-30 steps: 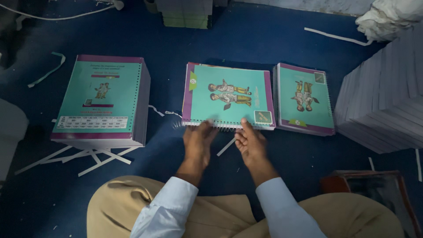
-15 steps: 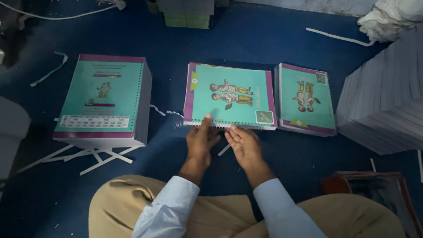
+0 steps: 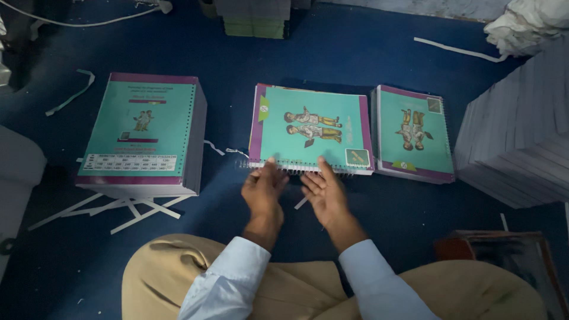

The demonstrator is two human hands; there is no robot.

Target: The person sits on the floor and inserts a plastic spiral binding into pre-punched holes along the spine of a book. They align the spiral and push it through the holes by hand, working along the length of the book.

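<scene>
Blue carpet [image 3: 367,59]; book stacks [image 3: 145,133], paper strips [image 3: 112,210].

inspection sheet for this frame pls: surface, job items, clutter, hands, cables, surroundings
Surface: dark blue floor covering.
Job's things: spiral-bound teal booklet lying flat, wire coil along its near edge; second teal booklet stack right of it; tall stack of teal covers to the left.
Clutter: white paper strips under the tall stack, more strips scattered.
Grippers: left hand and right hand at the coil edge, fingers spread; whether either grips the coil is unclear.
Cables: white cable at top left.
Surroundings: white sheet stack at right; person sits cross-legged.
</scene>
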